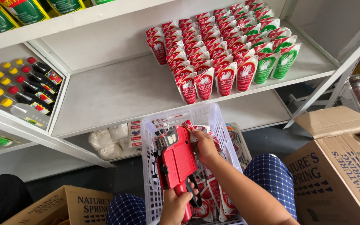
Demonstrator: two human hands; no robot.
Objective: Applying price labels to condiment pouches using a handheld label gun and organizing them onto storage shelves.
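My left hand [176, 207] grips the handle of a red price-label gun [175, 158], its head pointing away from me over a white plastic basket [148, 175] on my lap. My right hand [205, 146] holds a red-and-white sauce pouch [189, 125] at the gun's head. The basket holds several more red-and-white pouches [213, 196]. On the white shelf [117, 91] ahead, rows of standing red pouches [203, 46] fill the right part, with several green pouches [278, 54] at the far right.
Dark sauce bottles with red and yellow caps [17, 83] sit on the left shelf. White bags [105, 141] lie on the lower shelf. Open cardboard boxes stand at the right [338, 166] and lower left [76, 206]. My knees wear blue checked cloth [269, 173].
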